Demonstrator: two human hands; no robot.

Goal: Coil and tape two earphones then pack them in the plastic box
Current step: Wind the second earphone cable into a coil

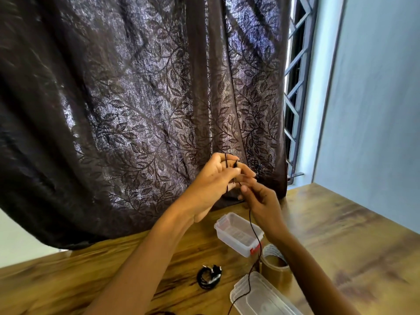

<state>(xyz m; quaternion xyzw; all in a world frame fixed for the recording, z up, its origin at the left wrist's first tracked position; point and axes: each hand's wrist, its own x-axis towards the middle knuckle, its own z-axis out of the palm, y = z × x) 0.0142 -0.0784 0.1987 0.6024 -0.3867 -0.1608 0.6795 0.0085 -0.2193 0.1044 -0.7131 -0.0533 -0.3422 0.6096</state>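
- Earphones: one cord [256, 235] is up in the air in front of the curtain [136, 98], held in both hands. Its loose end hangs down past the box and over the lid.
- The left hand [211, 185] has loops of the cord around its fingers, and the thumb seems to hold them in place.
- The right hand [261, 201] pinches the cord just below the loops, with its fingers bent.
- A coiled earphone [209, 277] lies on the table [341, 235], near the lid. I cannot tell if it has tape on it.
- I think the job is about half done. One earphone is wound up, and the other is being wound now.
- Left to do, I think: finish the loops, tape them, and put both earphones in the box.
- The box [227, 237] is open on the table, and nothing seems to be in it.
- The lid [268, 298] lies flat, apart from the box, with only the cord across it.
- The tape [276, 269] roll stands between the box and the lid.
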